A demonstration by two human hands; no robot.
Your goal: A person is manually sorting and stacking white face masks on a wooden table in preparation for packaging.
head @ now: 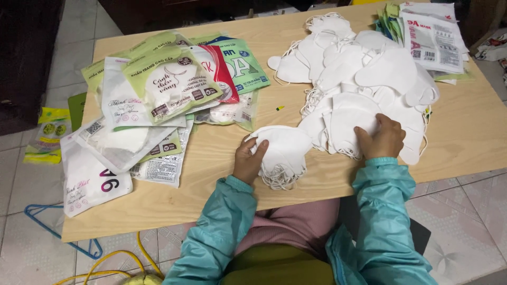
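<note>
From the head view I am watching the left hand (248, 158) gripping a small stack of white face masks (282, 153) at the near edge of the wooden table (222, 169), fingers curled around the stack's left side, ear loops dangling below it. The right hand (383, 138) is pressing down, fingers bent, on the near edge of the big heap of loose masks (364, 79) that is spreading across the table's right half; I am judging it to be picking out one more mask (whether it has actually pinched one I cannot tell). So the step in hand is looking like gathering masks into a counted bundle, and the next move would be calling for lifting a single mask cleanly off the heap without tangling loops. To the left, flat printed pouches (158, 100) are lying fanned and overlapping, green-and-white, one red, several mostly white. A second sheaf of white-and-red pouches (433, 37) is sitting at the far right corner. A yellow-green packet (47, 134) is lying on the floor tiles.
</note>
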